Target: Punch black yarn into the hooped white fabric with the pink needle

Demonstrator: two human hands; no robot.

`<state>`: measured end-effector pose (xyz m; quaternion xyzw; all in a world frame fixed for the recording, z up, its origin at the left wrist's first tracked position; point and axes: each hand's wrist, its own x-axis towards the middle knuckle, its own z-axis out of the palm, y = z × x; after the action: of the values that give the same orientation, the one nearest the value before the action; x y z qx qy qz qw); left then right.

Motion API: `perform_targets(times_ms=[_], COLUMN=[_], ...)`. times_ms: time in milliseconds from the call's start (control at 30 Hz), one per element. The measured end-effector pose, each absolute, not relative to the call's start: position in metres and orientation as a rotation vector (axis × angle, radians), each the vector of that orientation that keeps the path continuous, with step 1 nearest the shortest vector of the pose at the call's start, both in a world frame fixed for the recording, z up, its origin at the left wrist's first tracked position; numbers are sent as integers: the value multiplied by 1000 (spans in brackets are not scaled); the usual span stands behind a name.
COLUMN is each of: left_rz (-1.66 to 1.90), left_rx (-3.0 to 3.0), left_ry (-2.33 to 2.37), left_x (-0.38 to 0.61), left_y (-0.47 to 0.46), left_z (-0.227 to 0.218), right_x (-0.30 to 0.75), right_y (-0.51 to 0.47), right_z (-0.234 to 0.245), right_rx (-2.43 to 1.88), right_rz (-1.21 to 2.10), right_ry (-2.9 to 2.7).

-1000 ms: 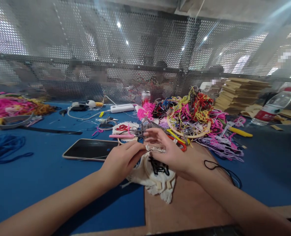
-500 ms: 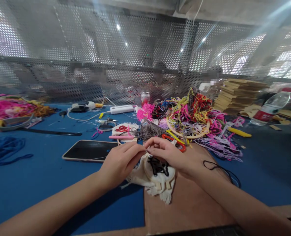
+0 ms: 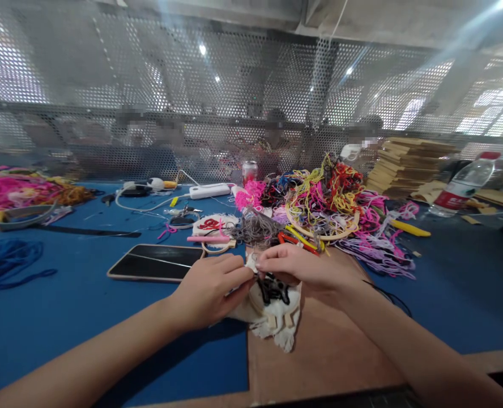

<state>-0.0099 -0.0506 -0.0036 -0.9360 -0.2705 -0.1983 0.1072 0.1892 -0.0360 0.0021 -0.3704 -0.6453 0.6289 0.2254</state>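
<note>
A small embroidery hoop [image 3: 255, 304] with white cloth [image 3: 286, 335] and thick black stitching [image 3: 278, 290] lies under my hands at the table's front. My left hand [image 3: 215, 289] is closed, its thumb and fingers pinching a white bit of the cloth at the hoop's far edge. Just right of it, my right hand [image 3: 296, 265] is closed in a pinch, fingertips almost touching the left ones. What lies between the right fingertips is too small to make out. My fingers cover the far part of the hoop.
A phone [image 3: 156, 262] lies left of my hands. Beyond are orange-handled scissors [image 3: 298, 241], a red-stitched patch [image 3: 211, 224], a pink stick [image 3: 209, 239] and a tangled yarn heap [image 3: 319, 198]. A bottle [image 3: 464, 187] and stacked wooden pieces [image 3: 404, 167] stand right; blue yarn [image 3: 11, 260] lies left.
A white bit of cloth now shows between my fingertips. My right fingers have straightened forward and dropped slightly, and the view has shifted a little.
</note>
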Motion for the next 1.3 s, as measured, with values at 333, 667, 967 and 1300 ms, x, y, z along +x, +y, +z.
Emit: perform_targets(times_ms=[333,667,967,1300], left_rz=[-710,-757,-553,-604], left_rx=[-2677,-2728,-2671,-2803], left_ry=[-1223,-1018,-1261,-1208], left_x=[-10,-12,-10,-8], left_y=[-50,-52,-49,-52], left_z=[-2,-4,-4,-3], right_x=[181,181,178,178], right_y=[-40,-38,-38,-33], right_z=[5,-1,-2,-9], right_rx=[-990,-1038,-1046,-1092], right_rz=[1547,1540,1552,1536], right_ry=[-1742,-1706,-1639,-1637])
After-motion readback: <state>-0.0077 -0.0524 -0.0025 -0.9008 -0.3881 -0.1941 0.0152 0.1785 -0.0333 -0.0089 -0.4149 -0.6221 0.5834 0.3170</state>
